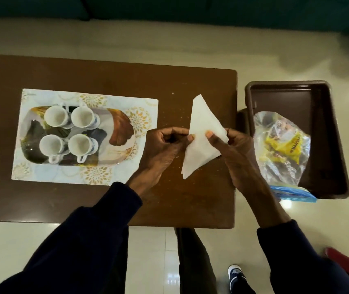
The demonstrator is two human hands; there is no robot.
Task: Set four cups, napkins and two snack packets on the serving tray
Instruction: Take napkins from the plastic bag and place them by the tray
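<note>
A white napkin (201,132) folded into a triangle hangs just above the brown table. My left hand (165,147) pinches its left edge and my right hand (231,153) pinches its right corner. To the left, a patterned serving tray (118,132) lies on a floral placemat (42,172). Several white cups (56,116) stand upright on the tray's left half in a two-by-two block. Yellow snack packets (286,147) sit inside a clear plastic bag in a brown bin to the right of the table.
The brown bin (326,128) stands on the floor beside the table's right edge (234,145). A blue-edged zip bag (292,194) hangs over the bin's near rim. Crumbs dot the table around the napkin. My legs and a shoe (236,276) are below the table's front edge.
</note>
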